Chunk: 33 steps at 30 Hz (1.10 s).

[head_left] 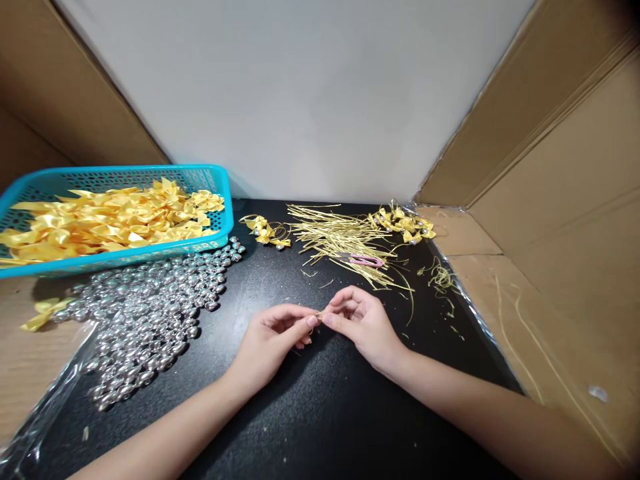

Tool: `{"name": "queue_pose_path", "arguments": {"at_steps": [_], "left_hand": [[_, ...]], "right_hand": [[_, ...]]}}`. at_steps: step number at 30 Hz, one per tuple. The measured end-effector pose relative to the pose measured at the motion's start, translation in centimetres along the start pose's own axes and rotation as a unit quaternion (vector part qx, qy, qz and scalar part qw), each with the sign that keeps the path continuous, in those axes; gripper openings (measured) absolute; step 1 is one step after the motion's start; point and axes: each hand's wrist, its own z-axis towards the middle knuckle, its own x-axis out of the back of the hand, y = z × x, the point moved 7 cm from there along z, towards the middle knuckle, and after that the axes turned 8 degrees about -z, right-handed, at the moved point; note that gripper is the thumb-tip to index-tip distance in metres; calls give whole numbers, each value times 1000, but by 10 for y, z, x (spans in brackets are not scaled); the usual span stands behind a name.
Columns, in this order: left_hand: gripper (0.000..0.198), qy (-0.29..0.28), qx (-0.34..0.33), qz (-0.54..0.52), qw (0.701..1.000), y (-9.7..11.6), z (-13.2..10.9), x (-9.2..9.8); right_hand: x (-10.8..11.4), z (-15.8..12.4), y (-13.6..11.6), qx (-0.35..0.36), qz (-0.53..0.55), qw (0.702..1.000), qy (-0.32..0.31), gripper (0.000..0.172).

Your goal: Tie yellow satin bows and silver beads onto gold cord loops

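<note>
Over the middle of the black tabletop, my left hand [280,337] and my right hand [363,327] meet at the fingertips. Both are closed in a pinch on a thin gold cord [321,316], of which only a little shows between the thumbs and forefingers. Whether anything else is tucked behind the fingers I cannot tell. Beyond my hands lies a loose pile of cut gold cords [340,233], with pink-handled thread snips [367,261] resting on it. Finished-looking yellow bows with silver beads [270,232] sit left of the pile, and another cluster of beaded bows [403,223] sits right.
At the left a blue basket [227,200] holds many yellow ribbon bows [120,220]. Silver beads [150,320] spread in front of it, with one yellow bow [45,313] beside them. Cord scraps [443,277] lie at the right. Cardboard walls [560,180] flank both sides.
</note>
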Motion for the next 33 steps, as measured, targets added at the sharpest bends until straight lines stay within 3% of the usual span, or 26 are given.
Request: {"name": "queue_pose_path", "arguments": {"at_steps": [8, 15, 20, 24, 28, 33], "left_hand": [[21, -23, 16, 27, 999, -2, 1, -2], [18, 10, -14, 57, 998, 4, -2, 2], [11, 5, -86, 103, 991, 13, -5, 0], [9, -11, -130, 138, 982, 18, -7, -4], [11, -29, -128, 147, 980, 17, -7, -5], [9, -36, -124, 124, 984, 17, -6, -5]], "right_hand": [[3, -6, -22, 117, -143, 982, 37, 12], [2, -19, -47, 263, -286, 918, 85, 15], [1, -22, -46, 270, -295, 912, 88, 14], [-2, -18, -37, 252, -227, 940, 38, 17], [0, -11, -23, 169, -155, 973, 20, 7], [2, -12, -25, 169, -192, 966, 48, 4]]}}
